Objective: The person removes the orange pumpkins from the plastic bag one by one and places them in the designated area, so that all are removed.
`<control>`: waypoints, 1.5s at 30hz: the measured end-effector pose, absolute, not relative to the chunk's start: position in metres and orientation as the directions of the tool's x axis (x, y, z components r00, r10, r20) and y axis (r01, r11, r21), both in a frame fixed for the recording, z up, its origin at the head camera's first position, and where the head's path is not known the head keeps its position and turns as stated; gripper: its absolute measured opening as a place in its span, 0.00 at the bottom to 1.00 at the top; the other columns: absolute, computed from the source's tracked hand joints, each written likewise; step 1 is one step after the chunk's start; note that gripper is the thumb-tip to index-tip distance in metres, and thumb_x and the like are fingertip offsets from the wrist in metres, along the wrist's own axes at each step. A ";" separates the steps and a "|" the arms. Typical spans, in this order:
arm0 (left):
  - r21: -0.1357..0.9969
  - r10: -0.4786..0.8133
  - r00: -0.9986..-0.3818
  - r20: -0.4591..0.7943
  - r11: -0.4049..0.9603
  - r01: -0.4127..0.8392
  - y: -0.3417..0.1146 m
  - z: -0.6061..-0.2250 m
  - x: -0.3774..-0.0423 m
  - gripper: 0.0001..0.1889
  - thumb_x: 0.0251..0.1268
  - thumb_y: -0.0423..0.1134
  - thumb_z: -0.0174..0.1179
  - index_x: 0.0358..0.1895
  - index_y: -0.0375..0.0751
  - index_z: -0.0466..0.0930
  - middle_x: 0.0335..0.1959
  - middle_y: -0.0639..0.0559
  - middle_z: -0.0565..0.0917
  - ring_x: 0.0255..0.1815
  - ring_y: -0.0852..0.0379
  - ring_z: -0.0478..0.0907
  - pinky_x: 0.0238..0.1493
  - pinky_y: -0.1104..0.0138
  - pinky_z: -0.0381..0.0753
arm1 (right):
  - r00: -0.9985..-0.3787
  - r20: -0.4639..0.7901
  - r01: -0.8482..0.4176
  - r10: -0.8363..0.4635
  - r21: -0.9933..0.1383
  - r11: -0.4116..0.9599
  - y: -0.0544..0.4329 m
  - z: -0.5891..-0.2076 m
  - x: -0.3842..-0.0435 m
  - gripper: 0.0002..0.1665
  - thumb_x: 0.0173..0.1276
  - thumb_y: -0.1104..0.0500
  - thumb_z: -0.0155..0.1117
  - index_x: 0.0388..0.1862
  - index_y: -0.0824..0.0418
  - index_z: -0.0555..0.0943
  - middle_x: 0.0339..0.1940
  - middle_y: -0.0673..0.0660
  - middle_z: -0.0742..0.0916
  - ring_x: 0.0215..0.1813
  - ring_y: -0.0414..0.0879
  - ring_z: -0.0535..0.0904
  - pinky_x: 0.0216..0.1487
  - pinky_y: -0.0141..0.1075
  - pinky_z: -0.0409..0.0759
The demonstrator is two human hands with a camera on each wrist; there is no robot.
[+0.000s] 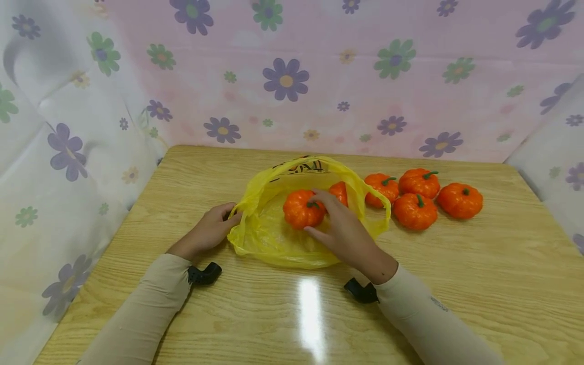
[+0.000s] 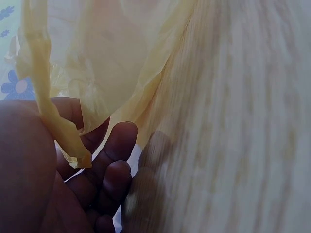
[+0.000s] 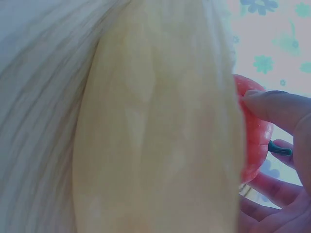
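A yellow plastic bag lies on the table with its mouth spread wide. At its left edge my left hand pinches the rim; in the left wrist view a strip of the bag passes between thumb and fingers. My right hand grips a small orange pumpkin with a green stem, held within the bag's mouth. The right wrist view shows thumb and fingers round that pumpkin, partly hidden by the bag's side. Another pumpkin sits deeper in the bag, partly covered by the right hand.
Right of the bag, several more orange pumpkins stand grouped on the wooden table. A flowered curtain hangs behind the table and along both sides. Black wrist mounts stick out from both sleeves.
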State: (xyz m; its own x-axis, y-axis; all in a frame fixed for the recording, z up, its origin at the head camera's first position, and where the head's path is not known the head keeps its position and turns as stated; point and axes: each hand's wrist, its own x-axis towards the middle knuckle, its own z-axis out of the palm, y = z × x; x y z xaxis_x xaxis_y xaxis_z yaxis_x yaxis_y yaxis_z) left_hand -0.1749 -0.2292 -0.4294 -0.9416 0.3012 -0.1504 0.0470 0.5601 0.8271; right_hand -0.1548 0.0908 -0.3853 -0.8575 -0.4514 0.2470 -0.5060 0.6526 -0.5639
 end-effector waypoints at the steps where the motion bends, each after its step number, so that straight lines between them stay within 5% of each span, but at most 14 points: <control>1: 0.826 0.303 -0.941 -0.152 0.561 0.047 -0.230 -0.430 -0.175 0.18 0.81 0.52 0.47 0.57 0.44 0.77 0.47 0.48 0.81 0.44 0.54 0.77 0.49 0.61 0.76 | -0.853 0.256 -0.514 -0.454 -0.561 0.649 0.093 -0.385 -0.153 0.31 0.64 0.56 0.74 0.62 0.59 0.71 0.75 0.58 0.71 0.74 0.56 0.69 0.68 0.50 0.74; 15: 0.819 0.300 -0.945 -0.131 0.570 0.067 -0.230 -0.434 -0.177 0.17 0.81 0.51 0.47 0.54 0.44 0.78 0.45 0.48 0.81 0.44 0.54 0.76 0.48 0.61 0.75 | -0.752 0.492 -0.652 -0.439 -0.459 0.603 0.130 -0.373 -0.126 0.36 0.57 0.61 0.79 0.60 0.63 0.71 0.73 0.60 0.74 0.71 0.58 0.72 0.63 0.50 0.77; 22: 0.833 0.309 -0.940 -0.141 0.550 0.056 -0.232 -0.432 -0.177 0.18 0.81 0.52 0.46 0.54 0.43 0.77 0.44 0.47 0.81 0.43 0.53 0.76 0.47 0.61 0.75 | -0.691 0.601 -0.702 -0.402 -0.423 0.573 0.151 -0.362 -0.117 0.38 0.49 0.69 0.81 0.59 0.66 0.73 0.71 0.61 0.76 0.69 0.57 0.75 0.69 0.22 0.65; 25: 0.837 0.311 -0.940 -0.142 0.545 0.054 -0.231 -0.433 -0.177 0.18 0.81 0.53 0.46 0.53 0.43 0.77 0.43 0.47 0.80 0.42 0.53 0.76 0.47 0.62 0.75 | -0.667 0.637 -0.719 -0.386 -0.415 0.558 0.159 -0.355 -0.115 0.40 0.48 0.71 0.81 0.60 0.67 0.73 0.70 0.62 0.77 0.69 0.59 0.75 0.69 0.20 0.63; 28: 0.833 0.302 -0.942 -0.145 0.551 0.049 -0.231 -0.433 -0.177 0.18 0.81 0.53 0.46 0.52 0.44 0.77 0.43 0.47 0.80 0.42 0.53 0.76 0.46 0.62 0.75 | -0.656 0.665 -0.721 -0.357 -0.413 0.556 0.168 -0.351 -0.113 0.35 0.60 0.57 0.77 0.61 0.69 0.73 0.70 0.62 0.77 0.68 0.60 0.76 0.69 0.21 0.64; 32: 0.825 0.297 -0.945 -0.138 0.562 0.056 -0.230 -0.434 -0.177 0.17 0.81 0.51 0.46 0.53 0.43 0.78 0.44 0.47 0.81 0.43 0.53 0.76 0.48 0.61 0.75 | -0.666 0.680 -0.693 -0.306 -0.413 0.590 0.179 -0.347 -0.110 0.40 0.70 0.36 0.59 0.60 0.71 0.73 0.70 0.63 0.77 0.67 0.61 0.75 0.70 0.22 0.64; 42: 0.836 0.310 -0.941 -0.135 0.545 0.060 -0.231 -0.432 -0.176 0.18 0.81 0.50 0.46 0.55 0.41 0.77 0.47 0.45 0.81 0.44 0.54 0.76 0.49 0.62 0.75 | -0.675 0.703 -0.638 -0.225 -0.402 0.656 0.204 -0.348 -0.111 0.44 0.68 0.33 0.59 0.60 0.73 0.74 0.67 0.63 0.79 0.61 0.51 0.78 0.67 0.20 0.65; 45: 0.848 0.318 -0.938 -0.139 0.527 0.053 -0.229 -0.432 -0.176 0.18 0.81 0.50 0.46 0.55 0.41 0.77 0.46 0.45 0.80 0.44 0.53 0.76 0.47 0.63 0.76 | -0.697 0.689 -0.606 -0.199 -0.419 0.676 0.214 -0.349 -0.113 0.37 0.66 0.45 0.70 0.62 0.71 0.73 0.69 0.63 0.78 0.62 0.48 0.78 0.64 0.18 0.65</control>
